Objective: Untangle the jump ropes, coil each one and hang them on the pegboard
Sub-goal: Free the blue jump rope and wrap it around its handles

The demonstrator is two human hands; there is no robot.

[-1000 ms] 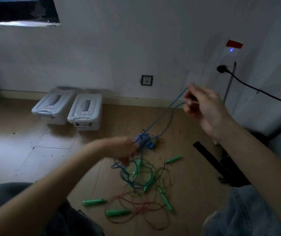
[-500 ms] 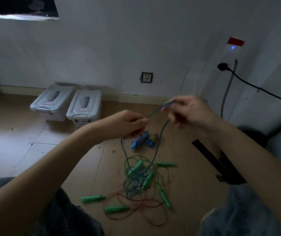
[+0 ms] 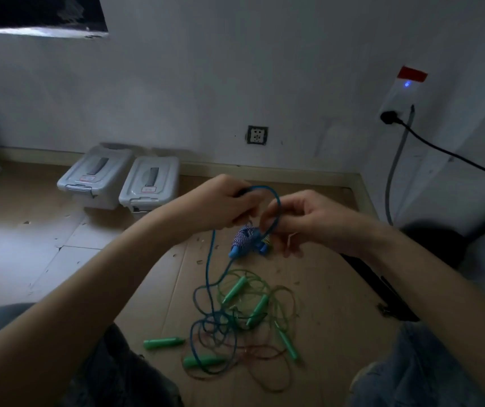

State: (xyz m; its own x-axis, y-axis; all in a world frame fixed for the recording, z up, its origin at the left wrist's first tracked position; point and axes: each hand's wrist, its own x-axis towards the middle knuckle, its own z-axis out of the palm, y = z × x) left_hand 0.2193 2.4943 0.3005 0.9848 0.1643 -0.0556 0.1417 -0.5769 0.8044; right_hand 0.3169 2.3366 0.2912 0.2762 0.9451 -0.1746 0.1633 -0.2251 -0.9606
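My left hand [image 3: 220, 202] grips the blue jump rope [image 3: 209, 259], which arcs over in a loop to my right hand [image 3: 303, 220]. My right hand pinches the other side of that loop. The rope's blue handles with striped grips [image 3: 242, 240] hang just below both hands. From my left hand the blue cord drops to a tangle on the floor [image 3: 235, 321], mixed with green and reddish ropes. Several green handles [image 3: 163, 343] lie in and around the tangle. No pegboard is in view.
Two grey lidded bins [image 3: 124, 180] stand by the wall at the back left. A wall socket [image 3: 257, 135] sits above the skirting. A black cable [image 3: 441, 151] runs from a plug at the right. My knees frame the bottom corners; a dark bar [image 3: 382, 292] lies on the floor right.
My right hand came down and left from its raised spot, and my left hand rose to meet it. The long stretched blue span has become a short loop between both hands.
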